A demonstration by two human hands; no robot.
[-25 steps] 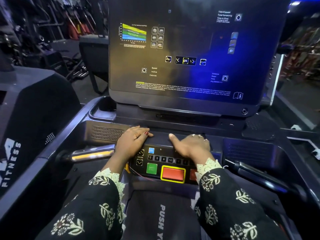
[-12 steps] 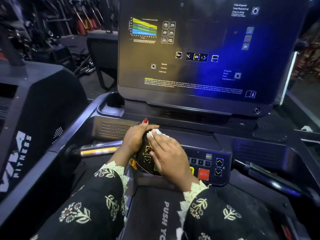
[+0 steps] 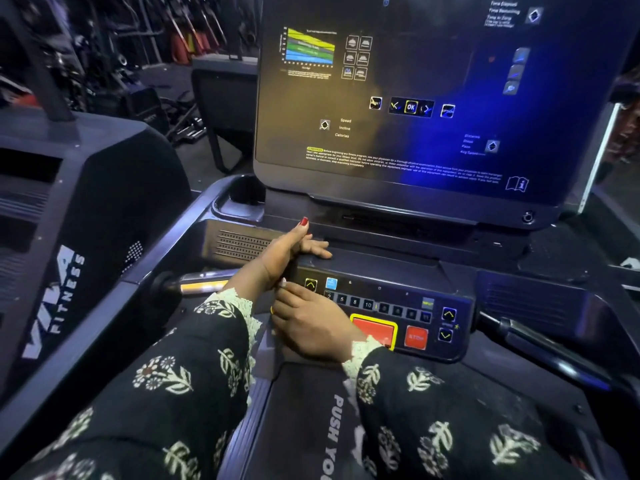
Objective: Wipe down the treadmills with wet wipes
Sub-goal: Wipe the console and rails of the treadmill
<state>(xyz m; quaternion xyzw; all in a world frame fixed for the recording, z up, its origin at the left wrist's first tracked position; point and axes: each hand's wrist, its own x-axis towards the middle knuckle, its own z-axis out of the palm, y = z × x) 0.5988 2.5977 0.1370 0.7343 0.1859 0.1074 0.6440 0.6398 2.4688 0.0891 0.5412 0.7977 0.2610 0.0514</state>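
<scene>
The treadmill's black control panel [image 3: 381,296], with number keys and a red stop button [image 3: 415,337], sits below the big dark console screen [image 3: 415,98]. My left hand [image 3: 284,251] rests on the panel's top left corner, fingers straight and thumb raised. My right hand [image 3: 311,327] is low on the panel's left end, its fingers bent toward the edge. Only a small white corner of the wet wipe [image 3: 283,282] shows at the fingertips; the rest is hidden under the hand.
A metal-sleeved handlebar [image 3: 204,284] juts out left of the panel and a dark one [image 3: 519,327] to the right. A cup holder [image 3: 239,199] lies behind my left hand. A neighbouring machine marked FITNESS [image 3: 86,202] stands close on the left. Gym gear fills the far left background.
My right hand has slid from the panel's right side across to its left end and down, taking the wipe with it. My left hand shifted up onto the panel's top corner.
</scene>
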